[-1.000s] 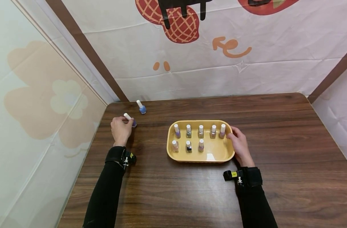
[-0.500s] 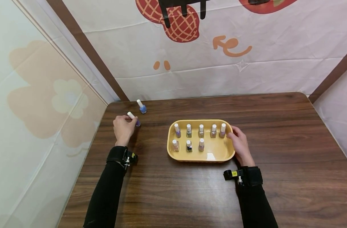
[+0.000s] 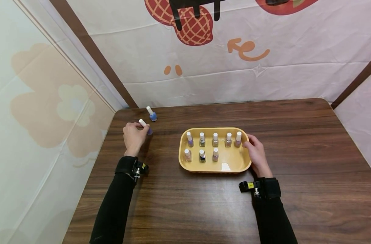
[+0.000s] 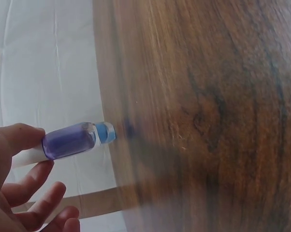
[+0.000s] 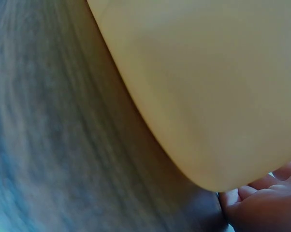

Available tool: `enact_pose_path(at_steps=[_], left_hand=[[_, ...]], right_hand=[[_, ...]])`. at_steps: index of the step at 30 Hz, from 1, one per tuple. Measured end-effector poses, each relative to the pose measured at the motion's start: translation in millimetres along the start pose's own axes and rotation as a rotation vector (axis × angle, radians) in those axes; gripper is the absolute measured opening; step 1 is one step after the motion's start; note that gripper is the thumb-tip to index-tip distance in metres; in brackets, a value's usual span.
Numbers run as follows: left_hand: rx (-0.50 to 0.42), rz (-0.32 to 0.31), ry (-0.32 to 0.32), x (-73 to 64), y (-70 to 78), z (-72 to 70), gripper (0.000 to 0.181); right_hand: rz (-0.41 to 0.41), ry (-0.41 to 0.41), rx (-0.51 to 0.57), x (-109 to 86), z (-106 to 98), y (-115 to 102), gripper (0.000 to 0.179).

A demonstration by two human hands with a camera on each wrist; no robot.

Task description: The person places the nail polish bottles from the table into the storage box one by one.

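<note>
My left hand [image 3: 135, 138] pinches a purple nail polish bottle [image 4: 70, 141] between thumb and forefinger near its white cap. In the left wrist view the bottle lies across the view, its other fingers loosely bent below it. Just beyond it on the table stands a blue nail polish bottle [image 3: 153, 117] with a white cap. My right hand [image 3: 258, 156] grips the right end of a yellow tray [image 3: 234, 164], thumb at the rim. Inside the tray stand several white-capped nail polish bottles in two rows, among them a dark one [image 3: 202, 158] and a purple one [image 3: 190, 141].
The brown wooden table [image 3: 185, 210] meets a printed white cloth wall [image 3: 203, 91] at its back edge. A pale panel [image 3: 51, 135] with a flower print borders the left side. The tray's front row ends short of its right end.
My left hand has shifted a little right and away from me, carrying the purple nail polish bottle toward the blue one. The right hand and the tray look unmoved.
</note>
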State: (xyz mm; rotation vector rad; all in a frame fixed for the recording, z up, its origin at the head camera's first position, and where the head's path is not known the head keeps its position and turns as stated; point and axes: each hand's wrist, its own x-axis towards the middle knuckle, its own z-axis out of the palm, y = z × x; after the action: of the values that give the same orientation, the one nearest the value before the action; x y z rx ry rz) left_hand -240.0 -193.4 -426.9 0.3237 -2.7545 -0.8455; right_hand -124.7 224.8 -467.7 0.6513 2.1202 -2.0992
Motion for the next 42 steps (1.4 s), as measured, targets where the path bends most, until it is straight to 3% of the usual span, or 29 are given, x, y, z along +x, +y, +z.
enact_pose_path(at_steps=[11,26,42], left_hand=[[-0.018,0.077,0.029,-1.0,9.7,0.3,0.032],[-0.049,0.147,0.011,-4.2,22.5,-0.1,0.028],[-0.06,0.206,-0.008,-16.5,40.9,-5.3,0.03]], right_hand=[[0.007,-0.003,0.004,3.3,0,-2,0.052],[-0.007,0.0,0.012,6.7,0,2,0.052],[-0.009,-0.007,0.007,6.5,0,3,0.052]])
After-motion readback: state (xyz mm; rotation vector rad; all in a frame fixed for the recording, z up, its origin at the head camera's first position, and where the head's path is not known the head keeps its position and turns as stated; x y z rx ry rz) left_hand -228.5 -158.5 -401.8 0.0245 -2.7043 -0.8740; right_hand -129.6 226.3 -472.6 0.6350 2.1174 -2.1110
